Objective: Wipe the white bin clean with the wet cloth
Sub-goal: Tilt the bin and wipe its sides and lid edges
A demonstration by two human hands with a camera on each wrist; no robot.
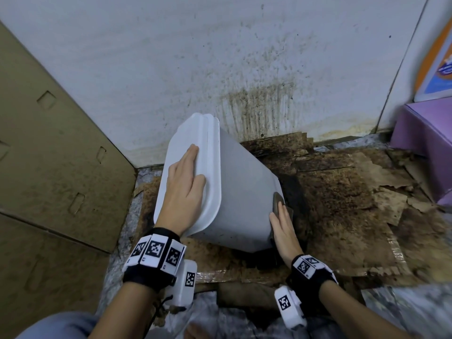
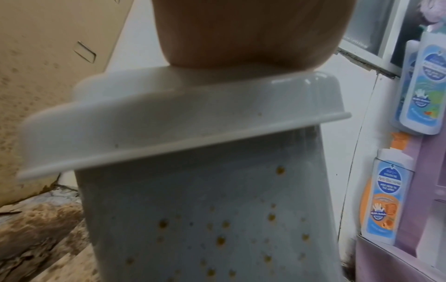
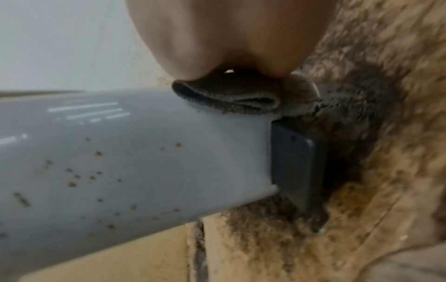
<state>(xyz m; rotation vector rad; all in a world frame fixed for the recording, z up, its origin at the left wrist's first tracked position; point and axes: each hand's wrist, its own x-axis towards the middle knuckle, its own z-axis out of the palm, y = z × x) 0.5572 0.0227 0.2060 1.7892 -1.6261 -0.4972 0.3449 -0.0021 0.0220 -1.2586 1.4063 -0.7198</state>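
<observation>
The white bin [image 1: 239, 192] leans tilted on the floor, its lid [image 1: 186, 133] toward the left and its dark base [image 3: 296, 167] toward the right. My left hand [image 1: 183, 187] lies flat on the lid with straight fingers. My right hand [image 1: 283, 223] presses a folded grey cloth [image 1: 277, 201] against the bin's side near the base, fingers straight. Seen from the right wrist, the cloth [image 3: 229, 99] sits under my palm [image 3: 229, 38] on the bin wall [image 3: 120, 162], which carries brown specks. The left wrist view has similar specks on the bin [image 2: 217, 209] below the lid [image 2: 169, 118].
A cardboard sheet [image 1: 49, 155] stands at the left. Behind the bin, the wall [image 1: 244, 69] is stained brown. Soiled, torn cardboard [image 1: 342, 192] covers the floor. A purple box [image 1: 428, 143] sits at the right, with bottles [image 2: 386, 200] beside it.
</observation>
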